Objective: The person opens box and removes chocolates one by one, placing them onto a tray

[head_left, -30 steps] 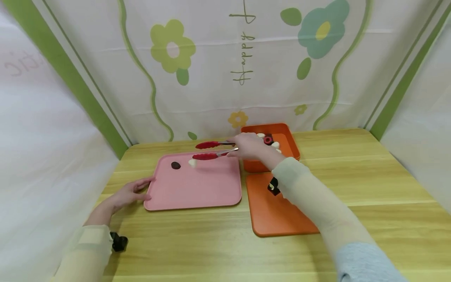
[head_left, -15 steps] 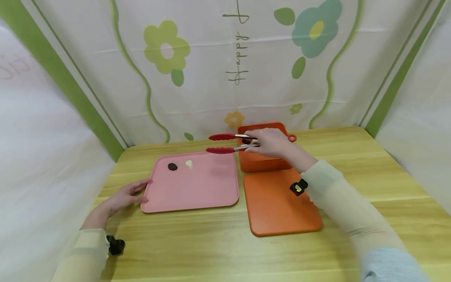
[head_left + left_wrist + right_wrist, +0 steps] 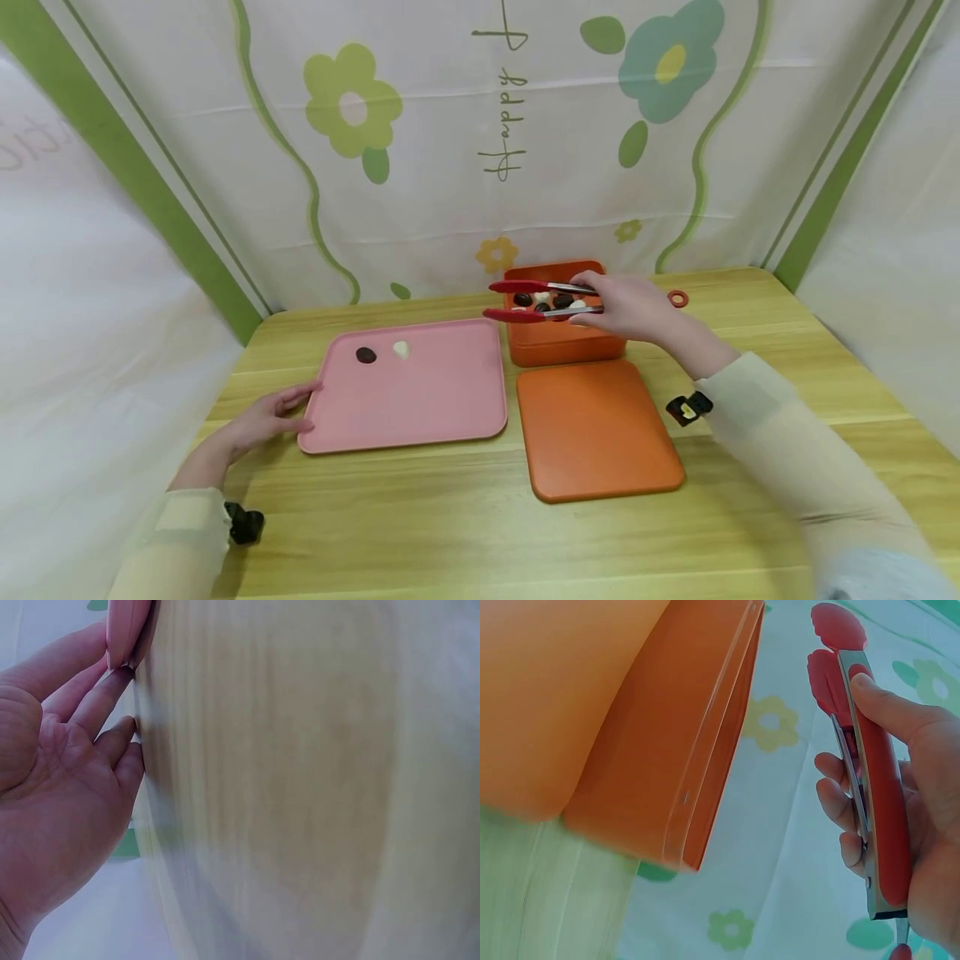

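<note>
On the wood-grained surface (image 3: 420, 517), the left hand (image 3: 258, 423) touches the left rim of a smooth pink rectangular tray (image 3: 412, 408) with relaxed, ungripping fingers. Farther back, the right hand (image 3: 633, 307) grasps metal tongs (image 3: 881, 780) with rounded red tips above an orange box (image 3: 567, 353), their long axis running crosswise, tips pointing left. Flower-printed cloth (image 3: 435, 167) hangs behind.
</note>
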Available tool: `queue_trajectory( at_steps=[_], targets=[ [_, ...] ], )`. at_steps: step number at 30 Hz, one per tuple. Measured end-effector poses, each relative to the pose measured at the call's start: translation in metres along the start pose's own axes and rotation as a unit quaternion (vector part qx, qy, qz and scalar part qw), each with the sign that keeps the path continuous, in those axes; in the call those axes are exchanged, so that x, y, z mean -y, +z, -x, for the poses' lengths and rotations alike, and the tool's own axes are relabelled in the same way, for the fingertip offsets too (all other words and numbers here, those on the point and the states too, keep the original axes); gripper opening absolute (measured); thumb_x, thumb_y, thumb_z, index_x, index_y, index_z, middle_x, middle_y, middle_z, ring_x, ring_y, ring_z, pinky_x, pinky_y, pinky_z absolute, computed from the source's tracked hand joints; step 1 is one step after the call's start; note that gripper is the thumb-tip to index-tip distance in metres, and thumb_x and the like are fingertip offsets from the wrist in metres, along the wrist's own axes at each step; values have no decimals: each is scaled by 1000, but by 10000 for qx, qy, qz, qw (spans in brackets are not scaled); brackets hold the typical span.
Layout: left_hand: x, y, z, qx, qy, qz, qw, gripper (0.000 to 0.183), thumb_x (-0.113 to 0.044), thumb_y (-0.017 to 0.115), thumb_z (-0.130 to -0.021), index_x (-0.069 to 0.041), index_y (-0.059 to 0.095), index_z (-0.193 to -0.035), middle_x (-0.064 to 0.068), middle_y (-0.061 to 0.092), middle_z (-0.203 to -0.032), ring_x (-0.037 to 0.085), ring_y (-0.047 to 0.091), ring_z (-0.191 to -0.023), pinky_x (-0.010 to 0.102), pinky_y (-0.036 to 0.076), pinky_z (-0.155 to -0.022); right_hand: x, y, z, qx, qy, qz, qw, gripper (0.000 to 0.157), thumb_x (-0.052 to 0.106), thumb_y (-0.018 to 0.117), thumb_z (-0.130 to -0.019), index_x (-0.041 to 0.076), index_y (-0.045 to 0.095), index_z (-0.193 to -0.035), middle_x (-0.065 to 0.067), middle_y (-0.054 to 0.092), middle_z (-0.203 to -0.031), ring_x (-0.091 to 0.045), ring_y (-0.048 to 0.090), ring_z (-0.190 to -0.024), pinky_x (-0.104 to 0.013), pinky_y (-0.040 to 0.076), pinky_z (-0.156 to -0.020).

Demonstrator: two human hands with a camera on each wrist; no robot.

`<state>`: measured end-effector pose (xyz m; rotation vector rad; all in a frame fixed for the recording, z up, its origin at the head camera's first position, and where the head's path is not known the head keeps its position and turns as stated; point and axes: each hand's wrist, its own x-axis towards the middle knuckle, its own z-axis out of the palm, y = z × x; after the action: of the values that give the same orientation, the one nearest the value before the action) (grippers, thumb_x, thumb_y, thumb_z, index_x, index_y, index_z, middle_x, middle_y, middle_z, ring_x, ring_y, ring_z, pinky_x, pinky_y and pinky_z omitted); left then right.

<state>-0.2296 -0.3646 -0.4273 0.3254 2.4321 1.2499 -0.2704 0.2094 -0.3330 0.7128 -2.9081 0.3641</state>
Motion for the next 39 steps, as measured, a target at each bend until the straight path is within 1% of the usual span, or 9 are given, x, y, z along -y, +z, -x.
queue_trajectory(
  at_steps=[3, 6, 9, 12, 16, 20, 23, 32, 39],
  targets=[
    [-1, 0, 0, -11, -29, -44, 10000, 75, -18, 71, -90, 1, 31, -150, 25, 27, -152, 41, 19, -140, 10, 31, -96, -9, -3, 9, -53, 145, 21, 9999, 63, 48, 73, -84, 11, 55, -132, -9, 67, -108, -27, 62, -85, -46, 49, -71],
    [-3, 1, 0, -18, -66, -85, 9999, 75, -18, 71, -90, 1, 31, -150, 25, 27, -152, 41, 20, -140, 33, 29, -109, -18, -6, 16, -95, 155, 115, 9998, 58, 45, 73, -85, 12, 57, -130, -7, 67, -105, -25, 60, -79, -45, 48, -67],
    [-4, 1, 0, -15, -94, -87, 9999, 76, -18, 71, -89, 1, 30, -150, 26, 26, -152, 42, 19, -140, 53, 20, -109, -28, -11, 23, -113, 131, 217, 9996, 55, 41, 73, -85, 12, 58, -129, -6, 68, -101, -23, 58, -73, -44, 48, -63],
    [-4, 1, 0, -8, -102, -84, 9999, 76, -18, 71, -89, 2, 30, -151, 27, 25, -152, 43, 18, -140, 57, 18, -108, -36, -16, 27, -114, 128, 297, 9994, 56, 41, 75, -85, 13, 58, -129, -6, 69, -100, -22, 58, -71, -44, 48, -62],
    [-3, 1, 0, 3, -88, -103, 9999, 76, -18, 71, -89, 2, 29, -150, 27, 26, -152, 43, 18, -140, 53, 21, -109, -46, -24, 31, -92, 87, 485, 9987, 55, 42, 76, -83, 14, 58, -126, -4, 68, -92, -22, 58, -69, -43, 47, -58],
    [-2, 1, 0, 11, -50, -7, 10000, 76, -18, 71, -89, 3, 29, -150, 26, 25, -152, 42, 18, -140, 21, 33, -104, -54, -29, 33, -79, -45, 725, 9973, 51, 41, 77, -82, 12, 60, -121, -3, 68, -86, -21, 59, -66, -43, 46, -54],
    [-1, 1, -1, 11, -18, 111, 9999, 76, -16, 71, -89, 4, 30, -150, 26, 25, -152, 42, 17, -140, 4, 31, -90, -58, -32, 34, -31, -130, 861, 9962, 49, 38, 78, -81, 12, 61, -118, -4, 68, -86, -23, 60, -65, -44, 47, -53],
    [-1, 0, -1, 15, -81, 194, 9998, 78, -17, 72, -88, 2, 29, -150, 25, 24, -153, 42, 15, -141, 4, 31, -88, -64, -41, 33, 519, -40, 1177, 9917, 57, 37, 77, -82, 2, 62, -125, -18, 69, -104, -34, 65, -84, -51, 51, -63],
    [-1, 0, -1, 11, -76, 89, 9999, 76, -17, 72, -89, 2, 30, -150, 25, 25, -153, 42, 17, -141, 7, 32, -93, -65, -44, 28, 825, 9, 1208, 9892, 58, 36, 79, -80, 1, 64, -124, -16, 69, -104, -34, 64, -88, -51, 51, -67]
  ],
)
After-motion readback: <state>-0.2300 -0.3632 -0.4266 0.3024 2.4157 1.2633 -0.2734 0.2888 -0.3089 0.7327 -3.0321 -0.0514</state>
